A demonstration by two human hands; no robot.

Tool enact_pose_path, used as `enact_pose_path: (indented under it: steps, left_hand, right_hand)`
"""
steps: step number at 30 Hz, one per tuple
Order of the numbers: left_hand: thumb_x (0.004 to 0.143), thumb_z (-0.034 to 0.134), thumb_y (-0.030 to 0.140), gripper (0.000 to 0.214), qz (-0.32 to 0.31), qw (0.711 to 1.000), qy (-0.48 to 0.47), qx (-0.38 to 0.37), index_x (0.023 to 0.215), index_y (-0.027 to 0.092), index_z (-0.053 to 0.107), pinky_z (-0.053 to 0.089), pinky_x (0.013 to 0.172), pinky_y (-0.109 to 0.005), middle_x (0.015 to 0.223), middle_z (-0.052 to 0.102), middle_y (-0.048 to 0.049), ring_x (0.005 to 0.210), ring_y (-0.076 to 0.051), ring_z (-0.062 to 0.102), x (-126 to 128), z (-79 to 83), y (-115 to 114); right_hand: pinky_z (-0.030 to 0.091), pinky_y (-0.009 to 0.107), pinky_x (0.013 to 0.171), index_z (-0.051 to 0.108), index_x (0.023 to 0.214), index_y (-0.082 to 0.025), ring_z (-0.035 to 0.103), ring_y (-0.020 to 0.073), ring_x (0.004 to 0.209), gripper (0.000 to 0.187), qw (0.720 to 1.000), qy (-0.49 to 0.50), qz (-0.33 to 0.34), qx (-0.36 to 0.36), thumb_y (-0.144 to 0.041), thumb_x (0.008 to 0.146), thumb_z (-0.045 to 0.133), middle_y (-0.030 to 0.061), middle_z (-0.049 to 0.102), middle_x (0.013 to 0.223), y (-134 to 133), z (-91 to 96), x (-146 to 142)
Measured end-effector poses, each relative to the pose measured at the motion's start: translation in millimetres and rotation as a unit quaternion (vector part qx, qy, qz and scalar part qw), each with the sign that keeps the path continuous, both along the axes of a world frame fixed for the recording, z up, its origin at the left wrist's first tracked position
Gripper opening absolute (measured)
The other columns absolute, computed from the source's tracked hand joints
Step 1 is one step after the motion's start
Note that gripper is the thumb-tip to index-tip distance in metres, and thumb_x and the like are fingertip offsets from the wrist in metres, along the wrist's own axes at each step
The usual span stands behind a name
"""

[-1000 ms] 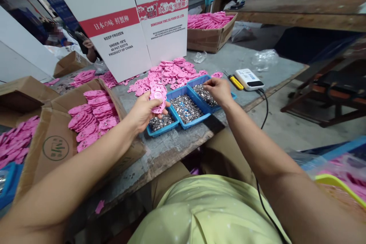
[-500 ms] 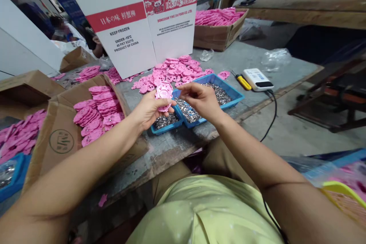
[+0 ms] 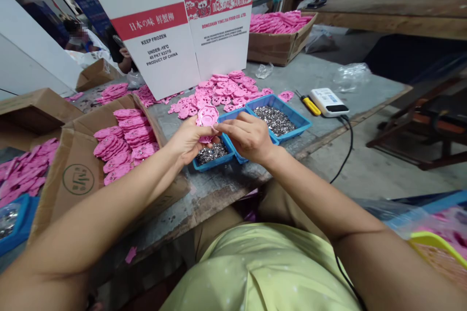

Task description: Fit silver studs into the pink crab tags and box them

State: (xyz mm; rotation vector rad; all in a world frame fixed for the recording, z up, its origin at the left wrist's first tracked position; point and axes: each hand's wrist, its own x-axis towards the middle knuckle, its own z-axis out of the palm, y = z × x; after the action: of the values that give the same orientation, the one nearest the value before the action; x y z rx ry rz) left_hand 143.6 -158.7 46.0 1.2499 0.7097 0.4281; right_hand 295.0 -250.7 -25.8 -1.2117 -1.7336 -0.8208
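Hands meet above blue trays [image 3: 280,107] of metal bits on surface: left hand [image 3: 188,140] grips pink plastic disc [image 3: 207,116], right hand [image 3: 248,136] fingertips pinched at disc's edge.

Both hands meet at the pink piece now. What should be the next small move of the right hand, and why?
Probably press the pinched fingertips of the right hand onto the pink piece, to seat whatever they carry; it is too small to see. The left hand holds the piece above the blue tray of metal parts, and the fingertips touch its lower edge.
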Motion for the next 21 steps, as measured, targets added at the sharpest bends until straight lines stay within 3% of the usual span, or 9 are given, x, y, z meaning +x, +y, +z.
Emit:
enact_pose_path:
  steps: [3,5,7,10,12,17,21]
  left_hand:
    - [0.056,0.075,0.002,0.034,0.015,0.999,-0.016,0.027,0.082,0.015,0.056,0.038,0.043,-0.02,0.066,0.065,0.0004,0.049,-0.013,0.063,0,0.2,-1]
    - [0.057,0.075,0.003,0.035,0.031,0.998,-0.028,0.047,0.083,0.016,0.056,0.039,0.043,-0.021,0.066,0.064,0.0008,0.05,-0.012,0.062,0,0.2,-1]
    - [0.058,0.076,0.004,0.037,0.046,0.996,-0.032,0.063,0.087,0.016,0.056,0.039,0.043,-0.021,0.066,0.064,0.0,0.051,-0.012,0.061,0,0.2,-1]
    - [0.059,0.077,0.004,0.04,0.062,0.995,-0.028,0.077,0.091,0.016,0.055,0.039,0.043,-0.021,0.068,0.065,-0.0007,0.051,-0.013,0.061,1,-0.2,-1]
    - [0.059,0.078,0.005,0.042,0.065,0.994,-0.03,0.079,0.091,0.017,0.054,0.039,0.043,-0.021,0.067,0.064,0.0005,0.049,-0.012,0.061,1,-0.7,-1]
    - [0.061,0.081,0.008,0.044,0.058,0.994,-0.055,0.075,0.092,0.018,0.052,0.042,0.046,-0.02,0.069,0.065,0.0012,0.052,-0.012,0.062,1,-0.3,-3]
    - [0.078,0.069,0.022,0.025,0.028,0.994,-0.104,0.022,0.096,0.018,0.053,0.048,0.049,-0.024,0.075,0.069,-0.0029,0.059,-0.016,0.067,2,4.5,-5]
  right_hand:
    - [0.05,0.033,0.068,0.076,0.111,-0.021,0.061,0.0172,0.073,0.028,0.997,0.068,0.024,-0.014,-0.014,0.104,0.05,0.0054,0.082,0.096,0,-0.1,-5]
    - [0.051,0.034,0.072,0.074,0.11,-0.022,0.063,0.0172,0.076,0.024,0.984,0.165,0.05,-0.051,-0.017,0.102,0.052,0.0055,0.081,0.099,0,1.1,-10]
    - [0.051,0.033,0.072,0.072,0.107,-0.022,0.062,0.016,0.075,0.017,0.948,0.294,0.072,-0.095,-0.022,0.099,0.057,0.005,0.08,0.1,0,3.3,-14]
    - [0.046,0.03,0.065,0.069,0.097,-0.021,0.055,0.0128,0.066,0.011,0.872,0.455,0.091,-0.157,-0.031,0.092,0.068,0.0021,0.075,0.092,2,7.4,-19]
    - [0.043,0.03,0.064,0.067,0.086,-0.02,0.053,0.0122,0.065,0.015,0.844,0.495,0.098,-0.183,-0.033,0.087,0.075,-0.0001,0.07,0.084,6,10.1,-21]
    - [0.043,0.031,0.07,0.061,0.073,-0.021,0.054,0.0131,0.072,0.017,0.826,0.518,0.12,-0.187,-0.023,0.083,0.074,-0.002,0.064,0.076,14,14.7,-21]
    - [0.05,0.034,0.077,0.062,0.074,-0.022,0.059,0.0151,0.079,0.016,0.791,0.563,0.168,-0.169,-0.023,0.087,0.071,0.0,0.065,0.082,13,19.5,-17]
